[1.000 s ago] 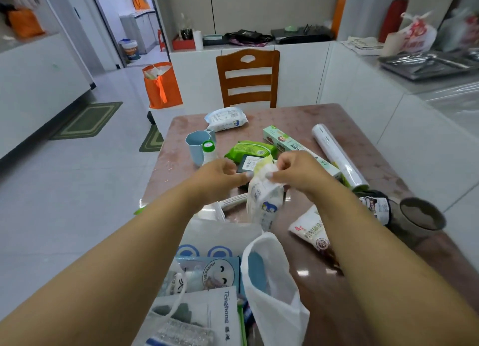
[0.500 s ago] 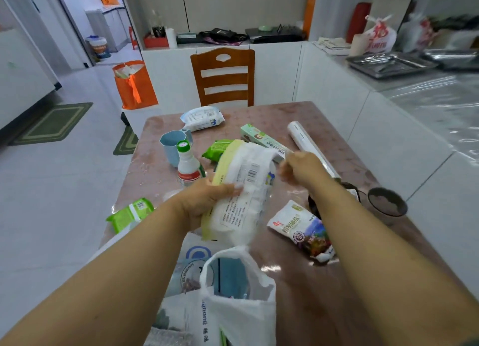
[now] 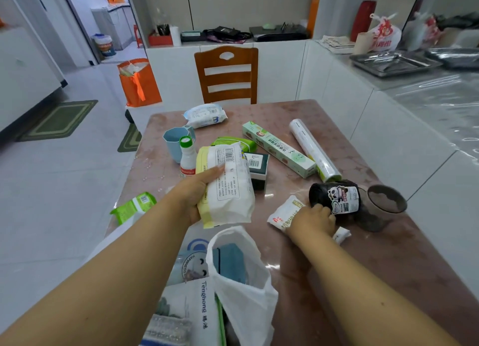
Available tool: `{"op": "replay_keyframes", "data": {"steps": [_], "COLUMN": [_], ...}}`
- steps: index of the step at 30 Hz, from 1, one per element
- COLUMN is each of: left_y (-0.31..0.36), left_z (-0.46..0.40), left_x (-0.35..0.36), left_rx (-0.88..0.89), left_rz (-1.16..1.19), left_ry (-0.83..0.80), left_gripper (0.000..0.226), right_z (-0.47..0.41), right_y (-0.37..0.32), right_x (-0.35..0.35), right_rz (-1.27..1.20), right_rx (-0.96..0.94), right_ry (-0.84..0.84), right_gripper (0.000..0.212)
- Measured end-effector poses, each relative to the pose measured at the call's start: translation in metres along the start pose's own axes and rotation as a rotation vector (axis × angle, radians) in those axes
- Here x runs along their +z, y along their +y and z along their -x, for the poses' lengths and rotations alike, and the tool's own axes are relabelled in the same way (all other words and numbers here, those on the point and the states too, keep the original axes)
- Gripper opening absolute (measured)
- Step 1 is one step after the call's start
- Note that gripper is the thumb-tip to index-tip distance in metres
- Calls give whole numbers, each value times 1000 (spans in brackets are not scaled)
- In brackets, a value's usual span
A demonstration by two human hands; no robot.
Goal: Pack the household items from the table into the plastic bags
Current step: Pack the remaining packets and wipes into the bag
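Brown table [image 3: 298, 112] runs between white cabinets and bare floor. Left hand [image 3: 193, 194] grips a white wipes pack [image 3: 228, 187] above the open plastic bag [image 3: 243, 281] at the near edge; right hand [image 3: 312, 220] presses on a small packet [image 3: 282, 213], mostly hiding it, grip unclear.

You stand at a glossy brown worktop [image 3: 324, 247] with a wooden chair [image 3: 228, 73] at its far end. White cabinets [image 3: 282, 70] run behind and to your right. White floor tiles [image 3: 51, 190] and green mats [image 3: 59, 120] lie to your left.
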State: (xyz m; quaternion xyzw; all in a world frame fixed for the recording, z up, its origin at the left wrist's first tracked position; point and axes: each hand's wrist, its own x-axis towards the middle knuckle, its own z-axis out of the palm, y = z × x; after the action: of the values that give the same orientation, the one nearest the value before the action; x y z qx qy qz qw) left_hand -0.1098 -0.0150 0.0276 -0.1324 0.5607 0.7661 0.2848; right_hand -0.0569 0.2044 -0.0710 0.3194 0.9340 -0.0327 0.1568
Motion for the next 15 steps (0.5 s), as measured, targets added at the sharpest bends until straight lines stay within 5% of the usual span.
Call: {"op": "replay_keyframes", "data": {"steps": [7,15], "left_y": [3,1], "left_z": [10,15], "left_x": [-8,-6], "left_rx": [7,20], "left_rz": [37,76], "left_ry": [29,96], "left_gripper": [37,35], "right_z": [6,5], "right_y": [3,-2], "right_x": [-7,-26], "right_rz": [-32,173], "right_rx": [-81,-147], "right_ry": [-35,-147], "right_gripper": [63,77]}}
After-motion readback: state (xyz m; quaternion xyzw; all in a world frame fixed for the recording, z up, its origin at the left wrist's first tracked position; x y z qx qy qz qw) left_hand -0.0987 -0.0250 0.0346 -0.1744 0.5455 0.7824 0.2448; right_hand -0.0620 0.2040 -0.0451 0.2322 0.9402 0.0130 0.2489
